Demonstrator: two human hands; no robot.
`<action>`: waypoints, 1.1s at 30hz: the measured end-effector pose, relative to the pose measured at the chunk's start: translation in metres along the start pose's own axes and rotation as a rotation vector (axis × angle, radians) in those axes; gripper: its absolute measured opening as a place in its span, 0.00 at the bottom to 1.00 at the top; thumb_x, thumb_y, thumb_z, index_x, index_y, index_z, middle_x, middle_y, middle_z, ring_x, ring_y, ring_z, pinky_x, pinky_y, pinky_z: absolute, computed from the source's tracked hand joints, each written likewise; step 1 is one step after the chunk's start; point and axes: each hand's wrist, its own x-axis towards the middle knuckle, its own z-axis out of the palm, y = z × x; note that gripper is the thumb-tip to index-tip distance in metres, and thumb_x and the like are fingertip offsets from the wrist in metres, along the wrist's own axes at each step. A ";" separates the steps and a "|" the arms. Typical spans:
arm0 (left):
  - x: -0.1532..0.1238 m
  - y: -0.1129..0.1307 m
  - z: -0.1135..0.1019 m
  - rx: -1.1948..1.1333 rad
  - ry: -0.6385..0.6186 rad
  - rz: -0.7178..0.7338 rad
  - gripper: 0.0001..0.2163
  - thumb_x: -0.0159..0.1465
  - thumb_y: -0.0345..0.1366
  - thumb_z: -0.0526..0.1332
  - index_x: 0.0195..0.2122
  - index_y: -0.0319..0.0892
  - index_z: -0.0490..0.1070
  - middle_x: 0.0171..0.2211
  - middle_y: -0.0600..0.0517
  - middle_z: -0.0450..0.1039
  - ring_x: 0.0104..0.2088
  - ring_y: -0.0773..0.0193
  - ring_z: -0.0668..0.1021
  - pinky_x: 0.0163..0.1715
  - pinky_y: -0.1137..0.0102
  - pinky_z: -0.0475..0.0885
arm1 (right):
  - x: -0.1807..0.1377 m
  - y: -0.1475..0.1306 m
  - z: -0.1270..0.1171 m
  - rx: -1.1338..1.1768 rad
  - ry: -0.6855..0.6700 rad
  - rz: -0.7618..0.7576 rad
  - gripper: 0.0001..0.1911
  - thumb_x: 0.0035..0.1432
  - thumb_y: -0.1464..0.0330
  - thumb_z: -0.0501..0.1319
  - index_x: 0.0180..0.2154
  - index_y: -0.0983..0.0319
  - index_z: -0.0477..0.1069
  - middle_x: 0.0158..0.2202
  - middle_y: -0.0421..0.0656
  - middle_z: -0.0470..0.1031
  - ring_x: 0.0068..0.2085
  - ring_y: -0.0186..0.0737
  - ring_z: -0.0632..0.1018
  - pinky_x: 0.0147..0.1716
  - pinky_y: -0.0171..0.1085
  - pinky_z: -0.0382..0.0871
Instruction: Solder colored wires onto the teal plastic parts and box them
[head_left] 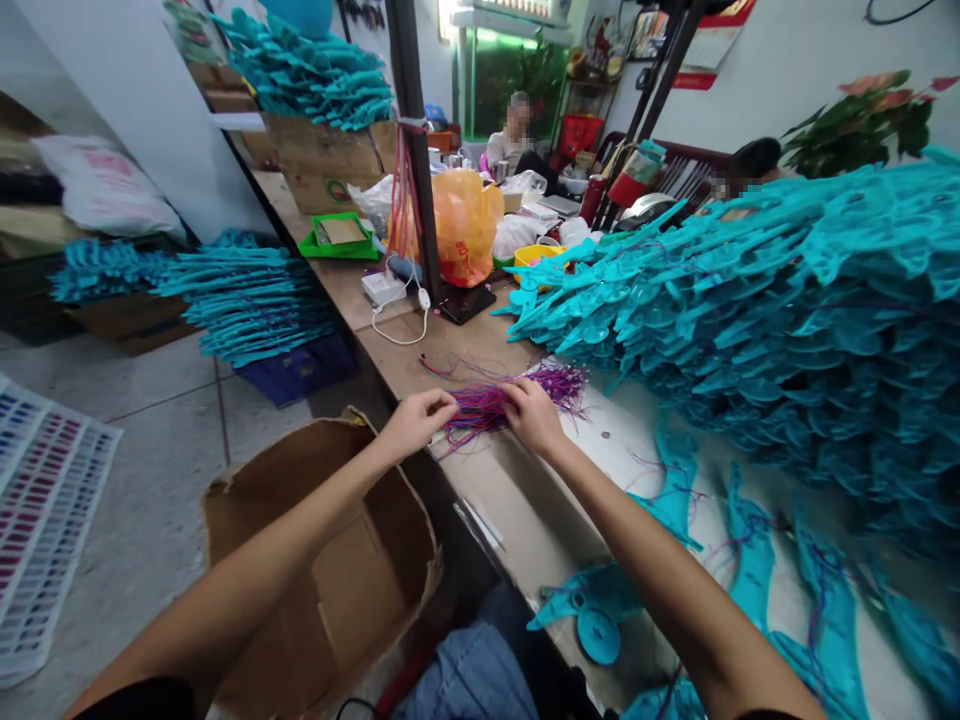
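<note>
A bundle of thin red, blue and purple wires (484, 408) lies on the table near its front edge. My left hand (416, 425) is at the bundle's left end, thumb and fingers pinched together on the wire ends. On the bundle's right part rests my right hand (534, 418), its fingers curled onto the wires; the fingertips are partly hidden among them. Right of my hands lie single turquoise plastic pieces (752, 555) with wires on them. Closer to me, another turquoise piece (598, 632) with a round disc lies by the table edge.
A tall stack of turquoise pieces (750, 270) fills the right side. An open cardboard box (330, 560) stands below the table at left. A dark post (417, 150) rises behind the wires, beside a phone (466, 303) and orange bag (465, 225). Two people sit farther back.
</note>
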 end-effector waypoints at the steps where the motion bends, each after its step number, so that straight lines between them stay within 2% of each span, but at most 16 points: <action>1: 0.005 0.006 -0.004 -0.058 0.005 -0.011 0.12 0.60 0.44 0.58 0.31 0.39 0.71 0.25 0.53 0.71 0.26 0.67 0.70 0.28 0.73 0.64 | 0.006 0.000 0.000 0.006 -0.002 0.006 0.18 0.61 0.71 0.58 0.53 0.60 0.70 0.46 0.48 0.72 0.47 0.44 0.70 0.48 0.40 0.65; 3: 0.015 0.019 -0.010 -0.125 0.027 -0.016 0.12 0.59 0.44 0.60 0.32 0.39 0.71 0.25 0.54 0.70 0.24 0.69 0.69 0.27 0.73 0.64 | 0.017 0.001 0.000 0.013 -0.009 0.025 0.18 0.61 0.68 0.59 0.53 0.60 0.70 0.44 0.48 0.72 0.46 0.43 0.71 0.47 0.39 0.65; 6: 0.028 0.035 -0.016 -0.128 0.055 0.016 0.12 0.58 0.44 0.61 0.33 0.39 0.72 0.26 0.55 0.70 0.24 0.69 0.69 0.26 0.73 0.64 | 0.031 0.011 -0.004 0.011 -0.028 0.063 0.11 0.61 0.67 0.59 0.44 0.60 0.76 0.38 0.46 0.72 0.41 0.42 0.72 0.42 0.37 0.65; 9: 0.040 0.037 -0.022 -0.066 0.084 0.040 0.11 0.59 0.43 0.60 0.32 0.39 0.72 0.27 0.54 0.71 0.25 0.69 0.69 0.28 0.73 0.65 | 0.033 0.022 -0.012 0.006 -0.032 0.083 0.09 0.61 0.69 0.58 0.38 0.60 0.78 0.33 0.45 0.73 0.37 0.41 0.73 0.38 0.37 0.65; 11: 0.047 0.032 -0.026 -0.017 0.128 0.035 0.11 0.58 0.42 0.60 0.31 0.39 0.72 0.25 0.54 0.70 0.26 0.68 0.69 0.28 0.72 0.64 | 0.029 0.022 -0.017 0.001 -0.001 0.085 0.11 0.61 0.70 0.57 0.41 0.61 0.77 0.36 0.47 0.74 0.39 0.43 0.73 0.41 0.38 0.66; 14: 0.057 0.024 -0.033 0.039 0.175 0.034 0.11 0.58 0.42 0.59 0.30 0.38 0.71 0.24 0.54 0.70 0.25 0.68 0.69 0.28 0.72 0.64 | 0.021 0.005 -0.017 -0.002 0.059 -0.006 0.16 0.64 0.72 0.52 0.50 0.61 0.72 0.46 0.50 0.73 0.47 0.44 0.72 0.48 0.40 0.64; 16: 0.064 0.023 -0.037 0.053 0.158 0.061 0.10 0.57 0.41 0.58 0.30 0.38 0.71 0.24 0.53 0.70 0.25 0.68 0.70 0.28 0.72 0.64 | 0.020 -0.012 -0.009 -0.011 0.015 -0.148 0.16 0.65 0.72 0.50 0.50 0.60 0.71 0.48 0.49 0.72 0.49 0.42 0.71 0.49 0.38 0.63; 18: 0.070 0.026 -0.041 0.070 0.132 0.099 0.10 0.57 0.40 0.58 0.30 0.37 0.71 0.25 0.53 0.70 0.25 0.67 0.70 0.28 0.72 0.64 | 0.022 -0.028 0.003 -0.029 -0.062 -0.245 0.14 0.65 0.71 0.52 0.47 0.61 0.73 0.44 0.48 0.74 0.45 0.42 0.72 0.45 0.38 0.64; 20: 0.078 0.028 -0.046 0.112 0.126 0.128 0.10 0.57 0.39 0.57 0.30 0.37 0.71 0.25 0.53 0.70 0.25 0.68 0.70 0.27 0.73 0.64 | 0.024 -0.039 0.015 -0.045 -0.106 -0.245 0.10 0.63 0.70 0.56 0.41 0.62 0.75 0.38 0.48 0.75 0.40 0.43 0.73 0.40 0.38 0.65; 23: 0.088 0.023 -0.052 0.192 0.131 0.117 0.09 0.56 0.38 0.56 0.29 0.37 0.71 0.24 0.52 0.71 0.25 0.67 0.70 0.26 0.72 0.63 | 0.024 -0.042 0.021 -0.047 -0.106 -0.217 0.09 0.62 0.71 0.56 0.34 0.63 0.76 0.33 0.47 0.73 0.35 0.41 0.72 0.35 0.37 0.63; 25: 0.093 0.013 -0.054 0.240 0.133 0.064 0.09 0.56 0.38 0.56 0.30 0.37 0.71 0.24 0.51 0.71 0.25 0.66 0.71 0.27 0.72 0.64 | 0.020 -0.037 0.017 -0.031 -0.090 -0.208 0.11 0.64 0.71 0.55 0.35 0.62 0.76 0.34 0.46 0.73 0.35 0.40 0.72 0.35 0.36 0.62; 29: 0.084 -0.013 -0.047 0.285 0.077 -0.020 0.12 0.57 0.41 0.57 0.34 0.37 0.72 0.27 0.49 0.73 0.29 0.63 0.74 0.31 0.70 0.67 | 0.009 -0.024 0.003 0.018 -0.048 -0.178 0.12 0.66 0.68 0.53 0.41 0.60 0.75 0.37 0.45 0.73 0.38 0.38 0.72 0.39 0.35 0.63; 33: 0.053 -0.021 -0.038 0.283 -0.019 0.091 0.27 0.54 0.50 0.64 0.50 0.37 0.66 0.41 0.45 0.73 0.39 0.58 0.75 0.39 0.65 0.71 | 0.001 -0.020 0.001 0.062 -0.029 -0.151 0.11 0.66 0.69 0.53 0.41 0.61 0.74 0.39 0.45 0.74 0.39 0.38 0.73 0.40 0.35 0.64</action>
